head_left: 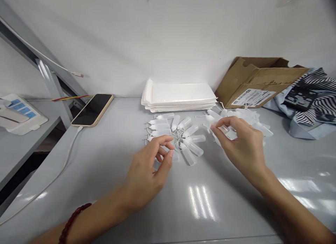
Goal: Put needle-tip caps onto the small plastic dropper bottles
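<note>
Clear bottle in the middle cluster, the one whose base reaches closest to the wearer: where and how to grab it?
Pinch across the body of the clear bottle, near its base, coming down from above on the wearer's side. It lies on its side with the base angled toward the wearer and apart from its neighbours; the white top end is crowded by other bottles, so likely a worse hold.

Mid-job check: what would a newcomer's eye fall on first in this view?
Probably the bare left hand and right hand, at small translucent plastic bottles grouped mid-table and heaped to the right. Next, likely the open brown cardboard box, leaning at back right, beside the flat stack of white envelopes at back centre. The black-screened phone in a beige case lies at left.
</note>
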{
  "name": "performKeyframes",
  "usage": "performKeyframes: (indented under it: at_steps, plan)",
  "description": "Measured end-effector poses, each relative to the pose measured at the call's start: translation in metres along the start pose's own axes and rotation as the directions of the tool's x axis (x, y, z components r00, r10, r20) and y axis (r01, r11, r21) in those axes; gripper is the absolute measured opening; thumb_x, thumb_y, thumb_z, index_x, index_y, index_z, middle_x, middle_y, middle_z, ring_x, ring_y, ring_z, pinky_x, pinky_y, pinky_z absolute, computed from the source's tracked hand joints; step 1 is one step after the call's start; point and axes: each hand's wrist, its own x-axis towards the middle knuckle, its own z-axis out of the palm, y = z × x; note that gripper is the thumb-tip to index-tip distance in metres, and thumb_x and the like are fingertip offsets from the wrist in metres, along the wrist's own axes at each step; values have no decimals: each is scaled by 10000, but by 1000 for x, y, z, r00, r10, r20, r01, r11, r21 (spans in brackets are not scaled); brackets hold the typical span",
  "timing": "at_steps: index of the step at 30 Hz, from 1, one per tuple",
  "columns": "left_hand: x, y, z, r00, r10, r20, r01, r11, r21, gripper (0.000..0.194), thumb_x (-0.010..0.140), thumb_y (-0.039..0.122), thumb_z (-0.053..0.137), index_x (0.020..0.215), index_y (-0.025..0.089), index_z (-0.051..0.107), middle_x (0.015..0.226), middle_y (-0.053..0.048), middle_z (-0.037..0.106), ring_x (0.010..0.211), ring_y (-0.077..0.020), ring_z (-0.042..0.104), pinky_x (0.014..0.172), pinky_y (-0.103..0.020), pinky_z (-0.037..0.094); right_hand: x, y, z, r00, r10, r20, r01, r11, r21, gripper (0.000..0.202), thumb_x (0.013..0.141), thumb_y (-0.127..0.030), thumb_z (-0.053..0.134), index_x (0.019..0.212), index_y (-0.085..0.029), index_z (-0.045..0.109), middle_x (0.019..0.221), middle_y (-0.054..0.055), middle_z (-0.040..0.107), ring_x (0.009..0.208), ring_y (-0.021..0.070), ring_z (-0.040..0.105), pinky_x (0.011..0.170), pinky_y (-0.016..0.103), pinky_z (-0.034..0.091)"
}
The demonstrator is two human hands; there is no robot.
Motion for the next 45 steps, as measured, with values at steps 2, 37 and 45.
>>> performKeyframes:
  at_steps: [2, 37, 45]
  plan:
    - [0, 0, 1, 1000, -1, 6, 1, 1000, 6, 237, 883, 196, 480, 1114, 247, 480, 955, -9, 610, 662, -91, 590, 426, -150, 417, -2, -7, -3, 1000, 4, -15, -3, 995, 99, 55, 820, -262, 602, 814, -220, 567, 802, 10, 650, 678, 160, 589, 538, 274, 422]
    - [7, 4, -10, 973, 225, -56, -217, 968, 124, 179, 887, 101, 488, 973, 143, 639, 743, 9, 663, 677, -80, 620, 626, -160, 478, -13, -28, -5, 942, -332, -56, 334, 900, 280, 241, 812, -58, 614, 996, -212, 590, 913, 40, 714, 838, 182, 663, 753, 337, 479]
    - [6, -4, -7, 921, 387, -42, -377, 914, 153, 179, 862, 63, 537, 986, 107, 657, 729, 3, 668, 632, -70, 611, 605, -155, 496, -17, -28, -3, 894, -447, -30, 423, 819, 387, 274, 795, -13, 609, 1011, -178, 580, 916, 69, 710, 800, 178, 647, 725, 356, 481]
